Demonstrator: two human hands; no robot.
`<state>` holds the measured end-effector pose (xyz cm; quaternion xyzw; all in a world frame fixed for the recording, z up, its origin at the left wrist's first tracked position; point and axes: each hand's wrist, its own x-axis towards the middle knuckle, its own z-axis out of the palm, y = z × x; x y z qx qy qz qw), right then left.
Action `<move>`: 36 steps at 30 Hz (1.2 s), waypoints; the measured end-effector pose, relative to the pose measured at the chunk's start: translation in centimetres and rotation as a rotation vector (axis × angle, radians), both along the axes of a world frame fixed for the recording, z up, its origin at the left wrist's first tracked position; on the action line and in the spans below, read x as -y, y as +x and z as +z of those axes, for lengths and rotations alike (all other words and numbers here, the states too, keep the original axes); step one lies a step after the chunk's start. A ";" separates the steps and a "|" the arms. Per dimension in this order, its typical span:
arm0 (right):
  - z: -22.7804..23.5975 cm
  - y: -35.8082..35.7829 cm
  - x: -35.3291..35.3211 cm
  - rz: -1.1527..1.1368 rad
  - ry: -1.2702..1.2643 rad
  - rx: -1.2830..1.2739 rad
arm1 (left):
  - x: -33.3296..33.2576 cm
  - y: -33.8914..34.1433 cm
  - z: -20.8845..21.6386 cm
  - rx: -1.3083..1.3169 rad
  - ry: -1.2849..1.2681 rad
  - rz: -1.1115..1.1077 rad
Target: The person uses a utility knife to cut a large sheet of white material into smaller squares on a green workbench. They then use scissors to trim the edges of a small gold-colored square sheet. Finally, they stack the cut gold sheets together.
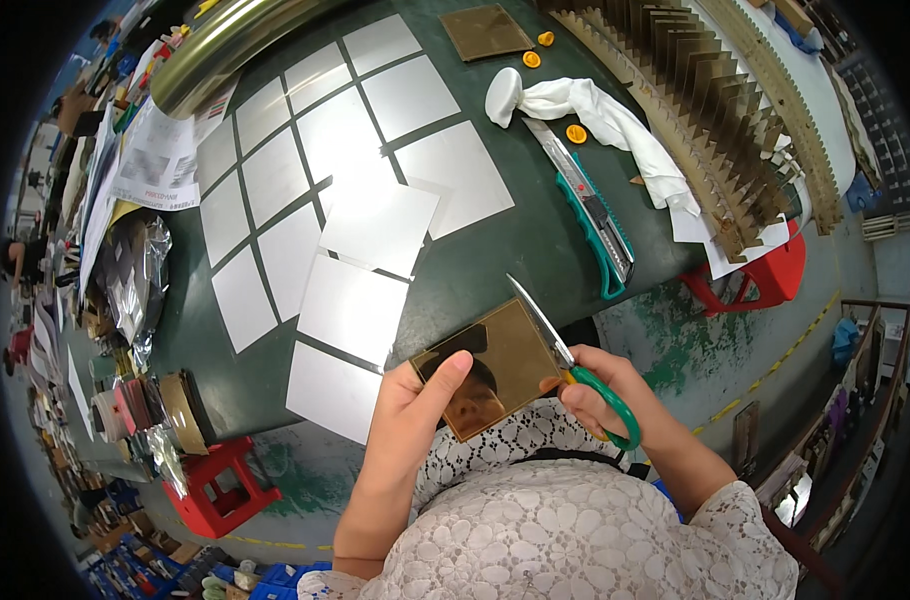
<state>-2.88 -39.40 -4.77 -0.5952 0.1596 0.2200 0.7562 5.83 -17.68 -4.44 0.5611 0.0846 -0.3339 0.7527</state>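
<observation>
My left hand [412,408] grips a shiny bronze rectangular plate [518,358] by its left edge, thumb on top. The plate is tilted above the near edge of the table and mirrors part of the scene. My right hand [607,393] is closed round scissors with green handles [625,418]. Their metal blades point away from me along the plate's right edge; whether they touch it I cannot tell. Beyond the plate, several white sheets [356,309] lie in rows on the dark green table [457,262].
A teal cutter knife [590,215], orange finger cots [576,134] and white cloth [585,105] lie to the right. Behind them is a slotted rack of thin plates [710,100]. Another bronze plate [485,32] and a metallic roll [230,50] lie far back. Red stools [218,490] stand below.
</observation>
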 end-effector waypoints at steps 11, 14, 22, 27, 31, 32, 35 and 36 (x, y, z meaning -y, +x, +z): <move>0.1 -1.1 -1.6 -0.074 0.086 0.168 | -11.4 3.3 4.0 0.420 0.244 0.629; 0.6 -0.8 -2.4 -0.050 0.041 0.183 | -18.2 4.0 3.6 0.579 0.384 0.992; 1.6 -0.2 -3.3 -0.021 -0.021 0.161 | -33.0 2.4 -0.7 0.684 0.989 1.025; 1.5 -0.2 -3.4 -0.003 -0.020 0.154 | -25.5 2.2 1.9 1.073 1.680 0.816; 1.5 -0.1 -3.9 0.128 -0.124 0.113 | -20.1 0.1 3.4 0.271 0.584 0.059; 2.2 0.4 -4.0 0.173 -0.080 0.023 | -19.4 -0.5 2.4 0.242 0.548 -0.118; 0.9 0.4 -4.1 0.343 -0.055 0.062 | -16.3 -2.7 -0.3 0.073 0.333 0.010; 0.7 0.6 -4.0 0.409 -0.080 0.050 | -15.4 -3.1 -1.3 0.005 0.247 0.080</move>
